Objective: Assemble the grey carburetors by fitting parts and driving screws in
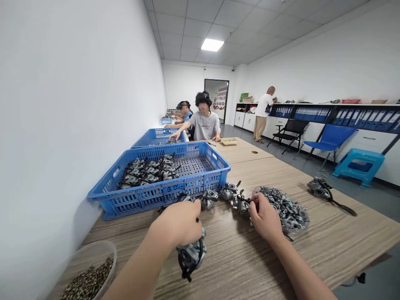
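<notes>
My left hand is closed round the upper part of a grey metal carburetor with a black hose, tilted above the tabletop. The fingers hide part of it. My right hand is closed too, its thumb and fingertips pinching the right side of another carburetor. That one is in a row with further carburetors along the front of a blue crate. Right beside my right hand is a clear bowl heaped with small metal parts.
The blue crate holds many carburetors on its left side. A tub of brass-coloured screws stands front left. One carburetor lies far right, near a table hole. Across the table a co-worker reaches into a second crate.
</notes>
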Motion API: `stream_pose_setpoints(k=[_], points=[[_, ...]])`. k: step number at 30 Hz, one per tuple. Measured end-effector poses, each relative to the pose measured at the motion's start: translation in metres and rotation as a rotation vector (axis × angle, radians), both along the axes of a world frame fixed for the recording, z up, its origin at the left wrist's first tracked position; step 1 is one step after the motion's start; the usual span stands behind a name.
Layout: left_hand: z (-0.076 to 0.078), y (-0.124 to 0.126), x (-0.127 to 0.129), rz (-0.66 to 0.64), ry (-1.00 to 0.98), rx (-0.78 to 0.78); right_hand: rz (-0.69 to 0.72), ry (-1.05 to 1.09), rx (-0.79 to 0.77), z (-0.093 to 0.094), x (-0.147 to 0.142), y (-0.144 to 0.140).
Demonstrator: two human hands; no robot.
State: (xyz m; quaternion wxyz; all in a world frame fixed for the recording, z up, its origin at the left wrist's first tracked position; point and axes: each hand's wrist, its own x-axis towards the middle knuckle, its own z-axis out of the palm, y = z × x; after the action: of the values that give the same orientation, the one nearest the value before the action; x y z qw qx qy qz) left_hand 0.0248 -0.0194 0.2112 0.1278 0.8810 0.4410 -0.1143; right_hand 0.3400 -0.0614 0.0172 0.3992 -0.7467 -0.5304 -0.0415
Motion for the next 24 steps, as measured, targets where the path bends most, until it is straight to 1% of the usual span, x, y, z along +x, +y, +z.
stream_pose_setpoints(k=[4,7,10,15,18,20,22,24], points=[[-0.012,0.005,0.019,0.001,0.073,-0.043,0.007,-0.009,-0.015,0.001,0.001,-0.001],[-0.020,0.010,0.027,0.007,0.099,-0.049,0.009,-0.006,-0.037,0.001,0.001,-0.001],[-0.024,0.015,0.028,0.021,0.127,-0.051,0.011,0.005,-0.046,0.001,0.002,-0.001],[-0.026,0.020,0.026,0.026,0.144,-0.037,0.007,-0.008,-0.055,0.001,0.002,0.000],[-0.026,0.021,0.023,-0.002,0.127,-0.034,-0.004,-0.014,-0.067,0.002,0.001,-0.001],[-0.023,0.020,0.019,-0.031,0.103,-0.030,-0.013,-0.016,-0.085,0.002,0.001,-0.001],[-0.016,0.016,0.014,-0.070,0.058,-0.020,-0.022,-0.026,-0.103,0.002,0.000,-0.001],[-0.008,0.011,0.007,-0.105,-0.032,0.007,-0.029,-0.038,-0.119,0.002,0.000,-0.001]])
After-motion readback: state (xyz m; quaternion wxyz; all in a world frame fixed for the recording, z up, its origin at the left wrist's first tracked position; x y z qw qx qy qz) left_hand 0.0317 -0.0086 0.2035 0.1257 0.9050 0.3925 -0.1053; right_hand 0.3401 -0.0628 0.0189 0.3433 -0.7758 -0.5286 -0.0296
